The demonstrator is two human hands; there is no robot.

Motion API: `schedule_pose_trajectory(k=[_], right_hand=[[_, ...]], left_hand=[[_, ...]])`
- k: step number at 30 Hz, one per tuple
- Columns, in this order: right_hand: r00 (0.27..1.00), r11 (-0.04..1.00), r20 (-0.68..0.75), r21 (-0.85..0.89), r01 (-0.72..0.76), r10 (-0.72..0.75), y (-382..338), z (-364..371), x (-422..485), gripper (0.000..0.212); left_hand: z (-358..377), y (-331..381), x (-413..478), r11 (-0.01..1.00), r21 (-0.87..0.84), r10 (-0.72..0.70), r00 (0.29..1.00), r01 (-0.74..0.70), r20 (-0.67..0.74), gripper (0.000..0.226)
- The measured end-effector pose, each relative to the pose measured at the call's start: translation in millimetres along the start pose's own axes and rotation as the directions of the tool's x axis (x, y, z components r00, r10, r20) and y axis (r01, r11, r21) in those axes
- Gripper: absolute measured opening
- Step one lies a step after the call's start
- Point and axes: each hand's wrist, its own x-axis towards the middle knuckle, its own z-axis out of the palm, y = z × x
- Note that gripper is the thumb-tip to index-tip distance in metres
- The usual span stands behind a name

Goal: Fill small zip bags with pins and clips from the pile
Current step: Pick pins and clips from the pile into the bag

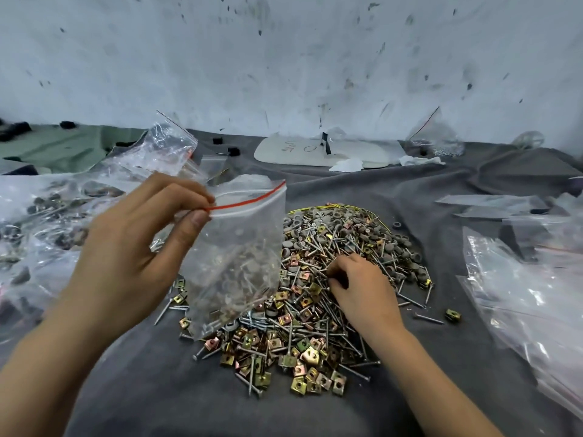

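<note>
A big pile [318, 310] of long metal pins, brass-coloured square clips and grey round caps lies on the grey cloth [142, 389] in the middle. My left hand [132, 257] pinches the red-striped top edge of a small clear zip bag [239, 257], which hangs over the pile's left side, partly filled with pins and caps. My right hand [362, 288] rests on top of the pile with its fingers curled into the pins, pinching some of them.
Filled clear bags [41, 222] are heaped at the left, and empty flat zip bags [530, 294] lie at the right. A white board [321, 152] and torn paper sit at the back by the stained wall. A loose clip [453, 315] lies right of the pile.
</note>
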Motion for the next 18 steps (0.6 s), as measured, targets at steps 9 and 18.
schedule_pose_trajectory(k=[9,18], right_hand=[[0.997,0.999,0.077,-0.043,-0.012,0.015,2,3,0,0.031],[0.984,0.992,0.168,0.105,-0.076,0.058,7,-10,17,0.018]], left_hand=[[7,7,-5,0.996,-0.068,0.055,0.998,-0.053,0.033,0.028],[7,16,-16,0.99,-0.137,0.047,0.999,-0.046,0.0,0.023]])
